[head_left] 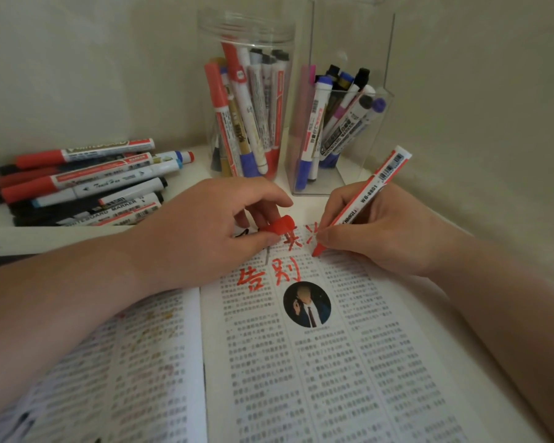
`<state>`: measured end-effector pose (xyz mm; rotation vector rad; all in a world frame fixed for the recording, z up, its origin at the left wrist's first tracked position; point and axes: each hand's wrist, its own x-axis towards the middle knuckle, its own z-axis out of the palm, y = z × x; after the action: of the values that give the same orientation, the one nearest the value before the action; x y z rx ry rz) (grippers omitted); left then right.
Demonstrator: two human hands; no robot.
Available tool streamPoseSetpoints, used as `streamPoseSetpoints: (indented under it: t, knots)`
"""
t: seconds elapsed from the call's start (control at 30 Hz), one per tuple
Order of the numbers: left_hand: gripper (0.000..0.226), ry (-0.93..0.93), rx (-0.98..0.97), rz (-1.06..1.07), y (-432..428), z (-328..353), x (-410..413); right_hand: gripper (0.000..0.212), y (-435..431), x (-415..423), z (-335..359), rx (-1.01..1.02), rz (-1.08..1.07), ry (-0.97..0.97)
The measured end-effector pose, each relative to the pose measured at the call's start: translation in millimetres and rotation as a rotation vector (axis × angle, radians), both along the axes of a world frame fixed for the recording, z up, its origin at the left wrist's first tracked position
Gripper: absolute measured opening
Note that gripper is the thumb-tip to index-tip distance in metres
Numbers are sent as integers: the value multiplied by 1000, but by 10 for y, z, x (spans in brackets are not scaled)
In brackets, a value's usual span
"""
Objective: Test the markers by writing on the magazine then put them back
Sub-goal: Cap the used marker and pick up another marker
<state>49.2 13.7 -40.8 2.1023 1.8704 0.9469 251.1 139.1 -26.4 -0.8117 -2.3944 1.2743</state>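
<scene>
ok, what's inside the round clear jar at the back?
Markers standing on end in the round jar, with red, blue and black caps showing. The front ones cover those behind, so the count can't be told.

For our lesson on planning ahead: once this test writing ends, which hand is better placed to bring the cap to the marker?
Left. The left hand pinches the red cap close to the writing tip, while the right hand grips the red marker, its tip on the magazine.
</scene>
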Motion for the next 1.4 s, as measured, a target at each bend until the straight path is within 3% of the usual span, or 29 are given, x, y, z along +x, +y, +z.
streamPoseSetpoints:
  t: [0.5, 0.67, 0.87, 1.07, 1.2, 1.4]
  knots:
    - [39, -42, 15, -4, -8, -13, 1, 18, -39, 8, 21, -46, 86, 18]
    - [38, -29, 22, 0, -13, -10, 6, 12, -11, -21, 0, 17, 17, 27]
    - [36, -12, 28, -1, -16, 1, 5, 17, -17, 33, 1, -84, 102, 40]
    - [39, -29, 28, -10, -22, -5, -6, 3, -15, 13, 8, -64, 98, 38]
    - [40, -57, 28, -25, -26, -9, -7, 25, -21, 14, -3, -47, 90, 58]
    - [42, -62, 20, -34, -31, -5, -19, 6, -35, 58, 37, -46, 196, 5]
